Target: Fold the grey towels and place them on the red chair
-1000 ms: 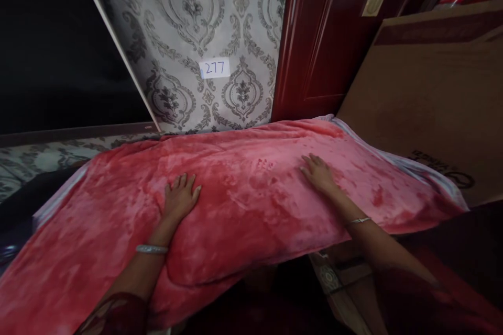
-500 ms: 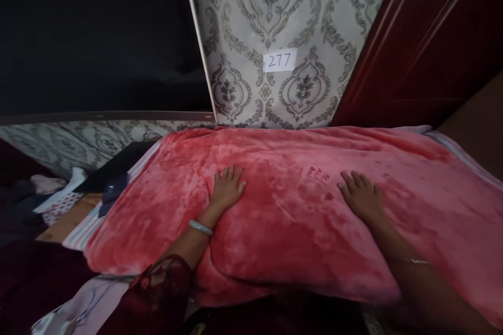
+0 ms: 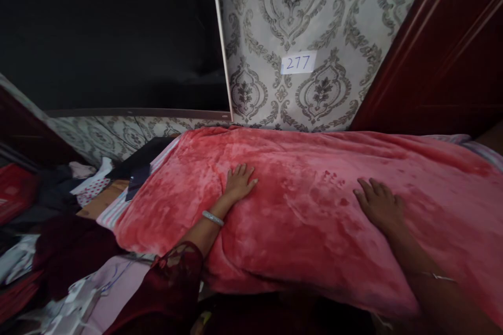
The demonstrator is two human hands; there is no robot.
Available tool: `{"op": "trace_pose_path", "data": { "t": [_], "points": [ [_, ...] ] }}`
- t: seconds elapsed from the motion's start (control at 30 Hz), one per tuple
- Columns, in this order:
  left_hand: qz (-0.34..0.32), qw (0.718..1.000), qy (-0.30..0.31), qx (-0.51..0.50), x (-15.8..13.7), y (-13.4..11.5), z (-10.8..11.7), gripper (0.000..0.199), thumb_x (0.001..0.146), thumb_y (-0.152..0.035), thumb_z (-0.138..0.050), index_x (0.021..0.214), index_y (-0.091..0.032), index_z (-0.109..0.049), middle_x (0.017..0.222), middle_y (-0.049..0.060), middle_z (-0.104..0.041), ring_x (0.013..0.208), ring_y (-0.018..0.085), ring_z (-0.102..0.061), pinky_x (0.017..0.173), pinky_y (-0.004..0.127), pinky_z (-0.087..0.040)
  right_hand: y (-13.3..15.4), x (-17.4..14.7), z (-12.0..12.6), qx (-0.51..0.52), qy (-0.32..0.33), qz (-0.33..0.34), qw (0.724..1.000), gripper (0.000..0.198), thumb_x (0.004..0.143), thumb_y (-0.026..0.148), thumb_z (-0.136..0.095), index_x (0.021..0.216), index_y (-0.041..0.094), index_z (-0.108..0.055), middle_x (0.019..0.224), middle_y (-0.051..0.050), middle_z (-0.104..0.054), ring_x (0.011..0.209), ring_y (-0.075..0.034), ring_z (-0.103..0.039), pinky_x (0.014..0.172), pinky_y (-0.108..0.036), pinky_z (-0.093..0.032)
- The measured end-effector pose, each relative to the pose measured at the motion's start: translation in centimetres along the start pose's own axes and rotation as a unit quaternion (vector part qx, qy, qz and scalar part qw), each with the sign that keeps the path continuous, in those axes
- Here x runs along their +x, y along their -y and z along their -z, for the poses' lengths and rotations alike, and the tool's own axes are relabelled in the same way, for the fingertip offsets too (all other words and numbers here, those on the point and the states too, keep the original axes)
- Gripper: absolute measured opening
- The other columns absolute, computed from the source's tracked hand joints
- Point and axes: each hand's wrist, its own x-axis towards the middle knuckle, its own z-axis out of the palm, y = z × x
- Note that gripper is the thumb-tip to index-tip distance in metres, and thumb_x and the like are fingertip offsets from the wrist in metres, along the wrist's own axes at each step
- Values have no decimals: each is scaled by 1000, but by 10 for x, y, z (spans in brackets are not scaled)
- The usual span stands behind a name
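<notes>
A plush red-pink blanket [image 3: 291, 230] is spread over a surface against the wall, its near edge hanging in loose folds. My left hand [image 3: 239, 183] lies flat on it left of the middle, fingers stretched out and thumb apart, a pale bangle [image 3: 212, 218] on the wrist. On the right part of the blanket rests my right hand [image 3: 379, 202], palm down with fingers spread. Neither hand grips the fabric. Between them the blanket shows small dark red marks. What lies beneath it is hidden, apart from striped cloth [image 3: 112, 209] showing at the left edge.
A large dark television screen [image 3: 129, 36] is at the upper left. A paper marked 277 [image 3: 298, 63] is on the patterned wall [image 3: 271, 5]. Dark red wood panelling [image 3: 444, 57] stands at the right. Clothes [image 3: 70, 246] and a white power strip [image 3: 74, 306] lie at the left.
The view has swung slightly left, so the scene sits farther right and more clutter shows at the left. Both hands stay flat on the blanket, in nearly the same places.
</notes>
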Motion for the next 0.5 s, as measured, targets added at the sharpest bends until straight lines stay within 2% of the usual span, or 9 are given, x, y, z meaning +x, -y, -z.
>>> {"op": "trace_pose_path", "data": {
  "t": [0.07,0.13,0.2,0.27,0.33,0.5],
  "points": [
    [-23,997,8,-67,-4,14,11,58,102,-46,-38,153,-20,-45,162,13,-41,151,27,-35,123,51,-31,-2,1,-1,3,10,0,1000,66,99,50,-21,146,18,-55,155,-19,-47,143,-38,-41,110,-69,-36],
    [-39,992,-23,-114,-17,35,23,56,101,-44,-38,149,-18,-50,155,12,-50,145,24,-45,121,44,-36,-4,1,-2,8,14,1,1000,67,99,51,-21,146,18,-54,156,-19,-46,143,-39,-41,109,-69,-36],
    [-14,992,-60,-113,-43,60,33,53,99,-44,-42,142,-17,-57,149,11,-57,139,24,-51,120,42,-38,-4,2,-2,13,12,3,1000,67,98,51,-21,147,19,-54,155,-19,-47,143,-39,-41,109,-69,-36],
    [55,993,-88,-64,-77,85,39,52,97,-42,-46,139,-14,-59,146,14,-58,139,27,-51,120,42,-38,-2,1,1,14,18,-1,1000,67,98,51,-20,147,19,-53,156,-20,-46,143,-39,-40,110,-68,-35],
    [147,983,-106,6,-114,108,42,55,96,-41,-48,142,-12,-55,151,17,-52,142,31,-47,119,46,-38,2,0,7,11,34,-7,999,68,99,50,-18,148,17,-52,157,-20,-44,144,-39,-39,111,-67,-34],
    [314,936,-129,96,-188,154,37,57,96,-40,-44,143,-7,-51,152,24,-48,142,39,-42,116,57,-38,10,-3,17,-13,55,-14,998,73,101,50,-10,151,15,-50,161,-20,-39,146,-37,-36,113,-62,-32]
  ]
}}
